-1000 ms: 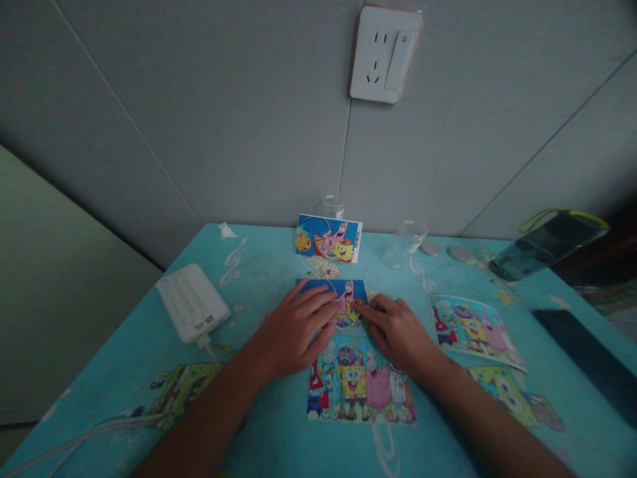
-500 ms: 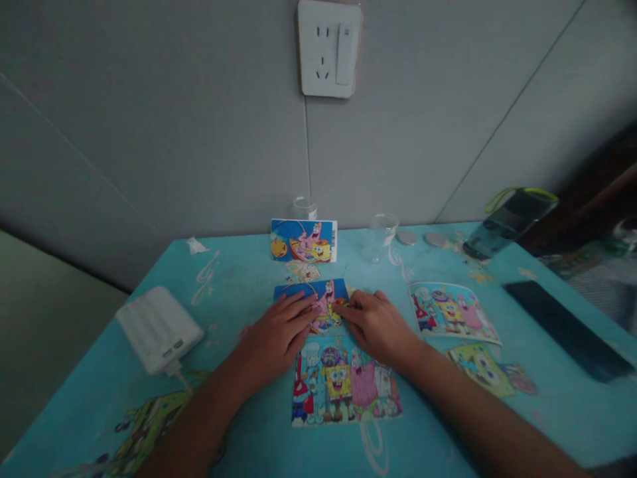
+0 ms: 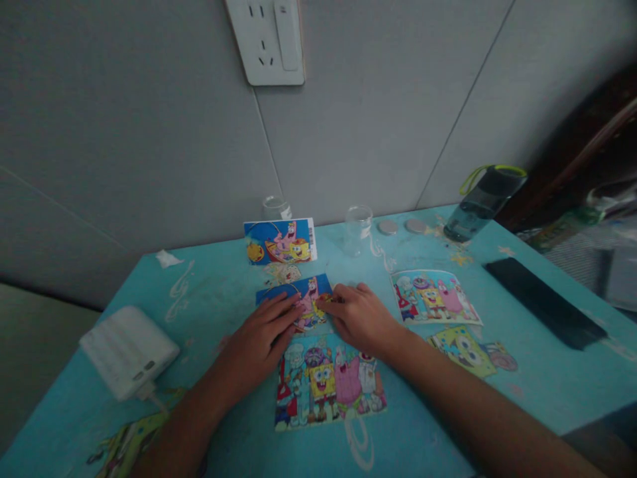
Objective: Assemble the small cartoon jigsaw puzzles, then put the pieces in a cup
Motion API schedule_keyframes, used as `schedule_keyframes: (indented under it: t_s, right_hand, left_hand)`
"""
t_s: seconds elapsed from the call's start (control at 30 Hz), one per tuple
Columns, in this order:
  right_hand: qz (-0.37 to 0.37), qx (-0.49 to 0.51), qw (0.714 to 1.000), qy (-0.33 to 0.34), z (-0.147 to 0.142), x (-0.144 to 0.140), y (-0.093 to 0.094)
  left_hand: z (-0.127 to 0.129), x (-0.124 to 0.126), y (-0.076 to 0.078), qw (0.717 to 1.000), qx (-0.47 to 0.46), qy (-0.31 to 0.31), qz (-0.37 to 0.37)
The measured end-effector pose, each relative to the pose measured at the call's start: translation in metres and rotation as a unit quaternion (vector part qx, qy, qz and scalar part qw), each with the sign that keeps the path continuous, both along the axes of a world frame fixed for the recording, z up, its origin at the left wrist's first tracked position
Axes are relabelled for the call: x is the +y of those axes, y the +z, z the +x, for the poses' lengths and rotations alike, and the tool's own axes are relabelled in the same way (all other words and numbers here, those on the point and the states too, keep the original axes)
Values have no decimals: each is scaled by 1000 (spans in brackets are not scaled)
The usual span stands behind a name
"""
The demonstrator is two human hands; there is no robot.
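While both hands press on the small blue puzzle, a piece could slip out of line.
I see my left hand (image 3: pixel 263 332) lying flat, fingers spread, on the blue puzzle (image 3: pixel 296 302), and my right hand (image 3: pixel 361 318) pinching what looks like a loose piece (image 3: pixel 323 300) at its edge. I judge a sideways push could buckle the joints, or nudge the finished puzzle (image 3: pixel 328 382) just below both palms on the surface (image 3: pixel 209 292).

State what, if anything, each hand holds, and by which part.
Nothing is lifted: the left hand lies flat on the small blue puzzle; the right hand fingertips press its right edge.
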State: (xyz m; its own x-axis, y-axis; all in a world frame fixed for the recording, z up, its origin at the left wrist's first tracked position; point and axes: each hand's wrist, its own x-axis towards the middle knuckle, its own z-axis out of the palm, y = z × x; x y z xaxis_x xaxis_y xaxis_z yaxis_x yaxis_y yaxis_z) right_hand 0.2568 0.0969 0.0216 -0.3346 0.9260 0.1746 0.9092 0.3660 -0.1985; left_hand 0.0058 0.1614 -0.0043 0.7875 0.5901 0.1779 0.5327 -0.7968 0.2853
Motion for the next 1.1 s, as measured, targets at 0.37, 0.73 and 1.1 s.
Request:
schedule_keyframes:
  t_s: [0.37,0.73,1.1]
  right_hand:
    - [-25,93,993,-70,13,1,0]
    - [-18,108,994,-23,17,-1,-1]
    - [0,-55,998,-18,-4,6,3]
  left_hand:
    - [8,-5,7,999,-46,18,12]
    - [12,-7,9,998,-59,18,15]
    - [9,-5,9,999,-32,18,9]
